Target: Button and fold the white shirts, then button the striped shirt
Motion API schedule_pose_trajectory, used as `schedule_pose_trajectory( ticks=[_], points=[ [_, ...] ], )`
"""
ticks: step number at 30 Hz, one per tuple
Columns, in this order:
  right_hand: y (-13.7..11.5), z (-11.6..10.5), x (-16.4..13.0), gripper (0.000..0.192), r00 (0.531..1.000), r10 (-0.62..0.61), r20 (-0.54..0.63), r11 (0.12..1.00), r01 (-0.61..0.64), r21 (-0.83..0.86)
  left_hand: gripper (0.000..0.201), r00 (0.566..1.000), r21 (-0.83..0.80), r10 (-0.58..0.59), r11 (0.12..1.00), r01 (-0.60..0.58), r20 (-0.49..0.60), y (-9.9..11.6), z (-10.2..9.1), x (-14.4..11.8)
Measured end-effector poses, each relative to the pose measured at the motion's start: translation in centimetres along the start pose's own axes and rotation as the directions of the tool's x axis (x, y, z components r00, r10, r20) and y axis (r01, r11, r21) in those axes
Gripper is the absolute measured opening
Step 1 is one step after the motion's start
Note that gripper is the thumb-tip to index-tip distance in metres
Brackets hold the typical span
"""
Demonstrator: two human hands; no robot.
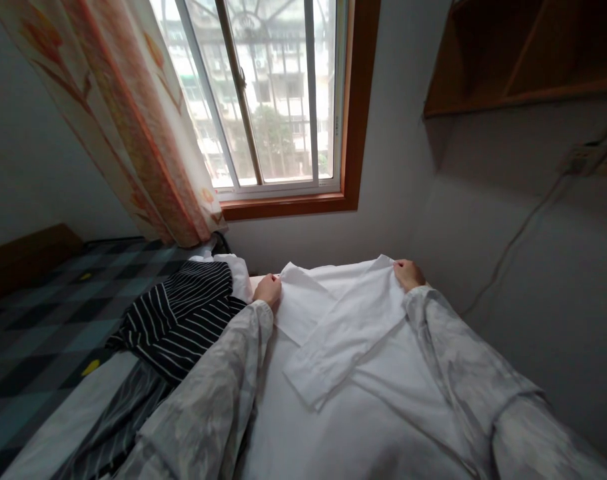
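A white shirt (353,313) lies spread in front of me, its sleeves folded inward and crossing over its upper part. At its far left edge, my left hand (267,291) is closed on the cloth. My right hand (409,275) pinches the far right edge, near a folded corner. The fingertips of both hands are partly hidden by the hands themselves. The lower part of the shirt has loose creases and runs towards me between my forearms. Both my sleeves are grey and mottled.
Left of the shirt lies a black-and-white striped garment (183,320), with some white cloth behind it. Beyond is a dark checked bedcover (28,340). A flowered curtain (128,133) hangs by the window (278,93). On the right wall are a wooden shelf (513,93) and a cable (513,247).
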State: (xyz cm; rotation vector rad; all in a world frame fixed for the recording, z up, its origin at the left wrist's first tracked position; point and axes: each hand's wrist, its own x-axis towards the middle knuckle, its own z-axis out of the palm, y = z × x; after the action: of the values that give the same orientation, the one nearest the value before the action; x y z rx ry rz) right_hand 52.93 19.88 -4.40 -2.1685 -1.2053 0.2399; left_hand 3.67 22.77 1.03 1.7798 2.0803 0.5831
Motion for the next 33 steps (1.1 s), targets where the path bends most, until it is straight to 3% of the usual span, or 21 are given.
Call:
schedule_pose_trajectory(
  ticks=[7, 11, 14, 18, 25, 29, 33],
  points=[
    [-2.1, 0.1, 1.5, 0.04, 0.993, -0.015, 0.119, 1.0, 0.014, 0.008, 0.051, 0.998, -0.007, -0.013, 1.0, 0.013, 0.053, 2.3, 0.0, 0.6],
    [-2.4, 0.7, 1.9, 0.039, 0.994, -0.031, 0.101, 0.997, 0.024, 0.074, 0.042, 1.0, 0.0, -0.01, 1.0, 0.01, 0.02, 3.1, 0.3, 0.6],
    [-1.9, 1.0, 1.8, 0.042, 0.999, -0.042, 0.026, 0.992, 0.039, 0.118, 0.031, 1.0, 0.005, 0.008, 1.0, -0.008, -0.022, 2.6, 0.3, 0.6],
    [-0.9, 1.3, 1.5, 0.041, 0.998, -0.057, -0.038, 0.991, 0.061, 0.12, 0.034, 0.998, 0.007, -0.003, 1.0, 0.003, -0.056, 1.8, 0.2, 0.9],
    [-0.4, 0.7, 0.9, 0.048, 0.988, -0.154, 0.029, 0.985, 0.151, 0.077, 0.036, 0.999, 0.028, -0.02, 0.999, 0.021, -0.049, 1.3, 0.3, 1.2],
    [0.5, -0.8, 0.2, 0.036, 0.964, -0.236, 0.124, 0.971, 0.229, 0.073, 0.03, 0.999, 0.05, 0.009, 0.999, -0.007, -0.039, 0.7, 0.0, -0.1],
    [1.5, -1.8, -0.5, 0.034, 0.964, -0.233, 0.129, 0.972, 0.229, 0.047, 0.033, 0.997, 0.046, 0.003, 0.999, 0.0, -0.076, 0.7, -0.5, -1.1]
  ],
)
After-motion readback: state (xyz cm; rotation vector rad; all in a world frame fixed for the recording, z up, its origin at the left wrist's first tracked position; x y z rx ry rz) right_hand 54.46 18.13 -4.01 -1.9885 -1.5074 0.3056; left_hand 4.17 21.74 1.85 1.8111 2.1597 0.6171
